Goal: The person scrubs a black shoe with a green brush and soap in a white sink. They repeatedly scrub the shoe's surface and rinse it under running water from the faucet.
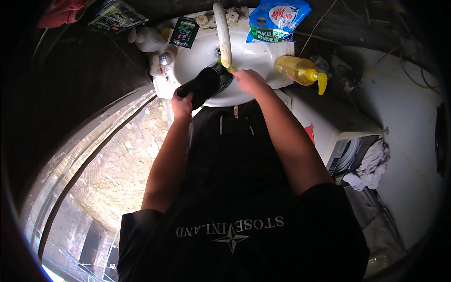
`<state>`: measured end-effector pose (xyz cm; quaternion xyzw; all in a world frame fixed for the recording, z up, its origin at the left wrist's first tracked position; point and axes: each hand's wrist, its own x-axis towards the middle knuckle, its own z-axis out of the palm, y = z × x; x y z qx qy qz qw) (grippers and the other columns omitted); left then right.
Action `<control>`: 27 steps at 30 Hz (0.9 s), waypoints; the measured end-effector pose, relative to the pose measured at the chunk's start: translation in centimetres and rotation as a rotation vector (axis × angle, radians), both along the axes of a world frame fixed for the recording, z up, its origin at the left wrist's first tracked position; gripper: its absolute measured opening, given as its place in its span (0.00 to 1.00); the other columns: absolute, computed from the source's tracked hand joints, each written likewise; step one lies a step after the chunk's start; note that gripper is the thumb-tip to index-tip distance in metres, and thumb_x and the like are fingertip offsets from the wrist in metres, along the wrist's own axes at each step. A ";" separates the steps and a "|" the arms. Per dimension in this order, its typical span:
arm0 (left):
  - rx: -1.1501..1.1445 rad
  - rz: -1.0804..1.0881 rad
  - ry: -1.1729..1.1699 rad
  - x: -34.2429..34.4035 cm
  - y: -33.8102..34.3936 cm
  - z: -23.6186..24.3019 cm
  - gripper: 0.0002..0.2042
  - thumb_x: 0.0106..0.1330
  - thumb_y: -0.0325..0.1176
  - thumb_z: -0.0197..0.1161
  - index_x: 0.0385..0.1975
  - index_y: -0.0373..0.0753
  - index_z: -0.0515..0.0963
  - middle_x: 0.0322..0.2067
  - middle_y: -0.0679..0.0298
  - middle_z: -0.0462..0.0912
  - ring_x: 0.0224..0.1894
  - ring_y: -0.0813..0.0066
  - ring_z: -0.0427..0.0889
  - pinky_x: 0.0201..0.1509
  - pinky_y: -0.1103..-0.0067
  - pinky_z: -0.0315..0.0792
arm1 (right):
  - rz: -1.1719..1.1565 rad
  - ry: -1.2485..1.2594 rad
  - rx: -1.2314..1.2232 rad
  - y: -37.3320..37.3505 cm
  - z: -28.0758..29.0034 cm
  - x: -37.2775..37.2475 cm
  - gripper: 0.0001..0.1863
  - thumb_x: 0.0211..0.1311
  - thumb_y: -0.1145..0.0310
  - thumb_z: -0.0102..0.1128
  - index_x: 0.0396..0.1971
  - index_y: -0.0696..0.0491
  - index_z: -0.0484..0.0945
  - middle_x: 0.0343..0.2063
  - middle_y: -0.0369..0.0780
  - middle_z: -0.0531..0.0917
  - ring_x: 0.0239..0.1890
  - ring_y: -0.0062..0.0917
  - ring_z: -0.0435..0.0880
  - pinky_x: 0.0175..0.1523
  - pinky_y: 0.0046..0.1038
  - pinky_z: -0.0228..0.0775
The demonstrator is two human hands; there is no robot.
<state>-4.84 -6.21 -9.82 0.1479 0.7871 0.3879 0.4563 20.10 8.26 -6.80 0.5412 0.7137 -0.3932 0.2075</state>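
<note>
My left hand [182,104] grips the near end of a black shoe [203,84] and holds it over the white wash basin [244,94]. At the shoe's far end, my right hand [249,80] is closed on a green brush [230,68], of which only a small part shows past the fingers. The brush touches the shoe just below the long pale faucet spout [223,33]. Both forearms reach up from the lower edge across my black shirt.
A blue and white bag of powder [278,19] and a yellow pump bottle [300,70] sit on the basin's right rim. A dark sachet [184,32], a white bottle [149,39] and a metal tap knob [166,57] stand on its left. A white appliance with cloth [371,164] is at right.
</note>
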 end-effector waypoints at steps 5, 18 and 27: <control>0.024 -0.022 0.116 0.3 -0.6 -0.6 0.21 0.58 0.26 0.67 0.53 0.30 0.77 0.45 0.55 0.86 0.48 0.65 0.84 0.58 0.72 0.75 | 0.110 -0.074 -0.082 -0.9 1.3 3.0 0.23 0.69 0.65 0.49 0.62 0.32 0.78 0.47 0.45 0.87 0.51 0.43 0.86 0.54 0.44 0.79; -0.008 -0.004 0.032 -0.7 -0.8 -2.3 0.22 0.57 0.27 0.67 0.53 0.29 0.77 0.44 0.51 0.86 0.46 0.62 0.85 0.56 0.71 0.76 | 0.017 -0.029 -0.107 -2.3 1.5 3.9 0.23 0.70 0.63 0.49 0.64 0.38 0.77 0.46 0.46 0.87 0.51 0.44 0.85 0.56 0.44 0.76; 0.087 -0.117 0.116 3.4 2.1 1.7 0.25 0.62 0.29 0.66 0.61 0.34 0.72 0.48 0.47 0.84 0.53 0.56 0.84 0.59 0.70 0.74 | -0.227 0.281 0.060 -4.7 9.8 0.8 0.20 0.74 0.63 0.49 0.63 0.42 0.76 0.39 0.52 0.86 0.42 0.49 0.86 0.49 0.46 0.76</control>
